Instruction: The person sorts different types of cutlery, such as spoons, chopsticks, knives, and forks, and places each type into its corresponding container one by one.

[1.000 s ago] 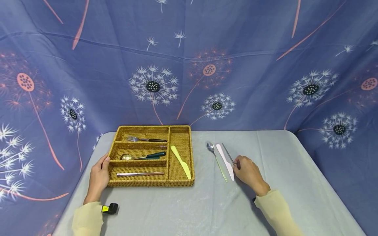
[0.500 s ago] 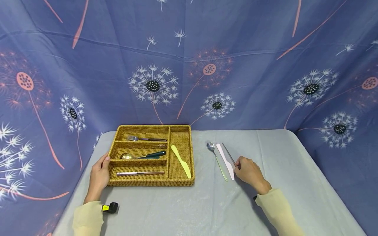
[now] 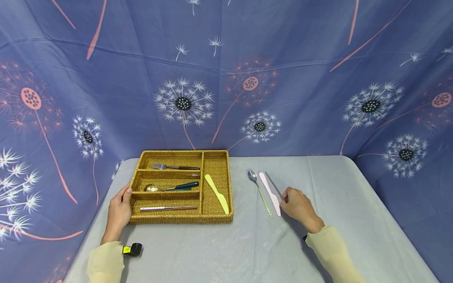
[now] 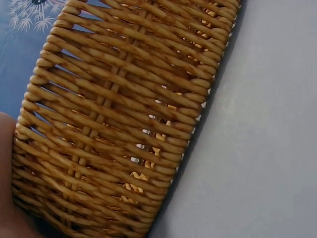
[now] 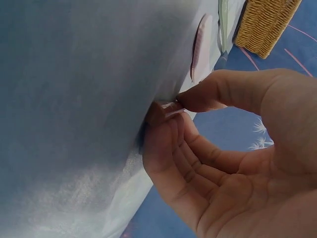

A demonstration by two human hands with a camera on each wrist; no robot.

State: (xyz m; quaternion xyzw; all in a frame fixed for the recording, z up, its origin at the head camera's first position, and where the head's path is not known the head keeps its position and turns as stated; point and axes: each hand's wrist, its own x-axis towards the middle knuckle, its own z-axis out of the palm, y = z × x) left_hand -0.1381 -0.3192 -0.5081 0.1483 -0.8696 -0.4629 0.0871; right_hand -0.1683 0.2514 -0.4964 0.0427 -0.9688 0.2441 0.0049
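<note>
My left hand [image 3: 119, 212] grips the left end of a woven cutlery tray [image 3: 216, 220], with fingertips at its rim. The tray's woven wall [image 4: 114, 109] fills much of the left wrist view. On the right, my right hand [image 3: 299, 206] pinches the near end of thin metal chopsticks [image 3: 273, 183] between thumb and fingers, low over the table. A brownish end of the chopsticks [image 5: 173, 107] shows between the fingertips in the right wrist view. Just left of them lies a pale pink knife [image 3: 270, 193], then a spoon [image 3: 260, 193] with a light green handle.
The tray's compartments hold a dark-handled fork [image 3: 177, 167], a gold spoon [image 3: 153, 188] with a dark green handle, a pair of chopsticks [image 3: 168, 208] and a yellow knife [image 3: 216, 193]. Patterned blue cloth [image 3: 301, 98] hangs behind the light grey table [image 3: 219, 255].
Both hands stay almost in place. The far end of the chopsticks in my right hand has shifted slightly to the left, towards the pink knife.
</note>
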